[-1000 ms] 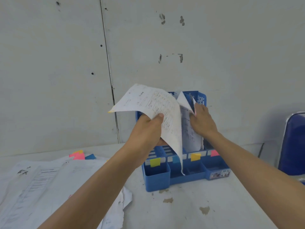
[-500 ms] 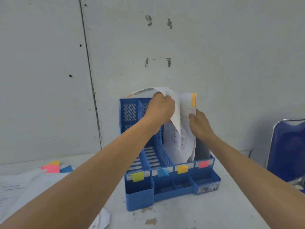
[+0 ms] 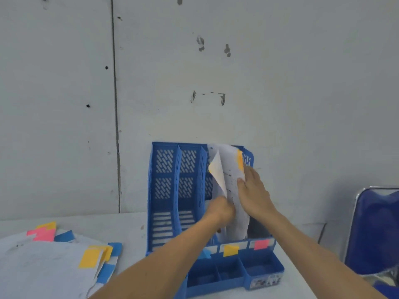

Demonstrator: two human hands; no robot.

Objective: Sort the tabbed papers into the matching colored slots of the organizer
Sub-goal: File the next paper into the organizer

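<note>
1. Two hands met at the tabbed papers (image 3: 230,167), which stood upright in the third slot from the left of the blue organizer (image 3: 164,190), behind its yellow label (image 3: 231,250).
2. The left hand (image 3: 221,209) was curled tight around the lower part of the front sheet, whose top corner flopped forward.
3. The right hand (image 3: 254,193) sat higher, at the papers' right edge just below their orange tab (image 3: 240,160). Its thumb lay on the printed face and its fingers reached behind, pinching the sheets.
4. The hands were just beside each other, the left one lower.
5. A pink label (image 3: 261,244) marked the slot to the right of the papers.
6. The organizer stood on a pale table (image 3: 133,229) against the wall (image 3: 280,83).
7. A pile of sheets (image 3: 43,266) with pink, yellow and blue tabs lay well apart on the left, and a blue chair (image 3: 375,229) stood at the right.
</note>
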